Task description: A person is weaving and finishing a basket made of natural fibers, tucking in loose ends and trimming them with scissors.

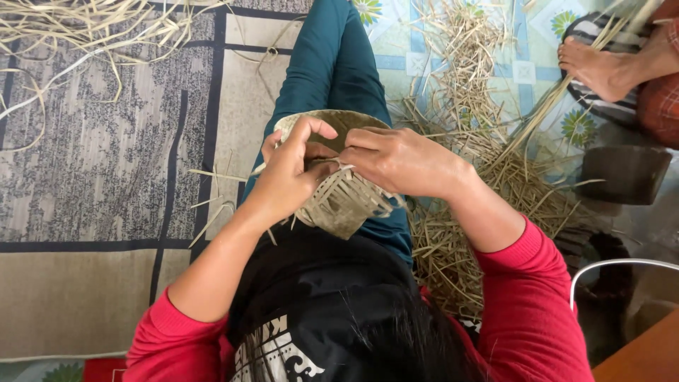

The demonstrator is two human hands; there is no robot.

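Note:
A small, partly woven basket (344, 205) of pale dry strips rests on my lap, above my teal trouser leg (329, 64). My left hand (288, 177) grips its near rim, thumb and forefinger pinching loose strips. My right hand (401, 160) presses on the weave from the right, fingers curled over the strips at the rim. Both hands touch the basket and nearly meet at its middle. Loose strip ends stick out to the left of the basket.
A heap of dry strips (467, 141) lies on the patterned floor to my right. More strips (85, 28) lie on the grey carpet at upper left. Another person's bare foot (598, 67) rests at upper right, beside a dark pot (624, 173).

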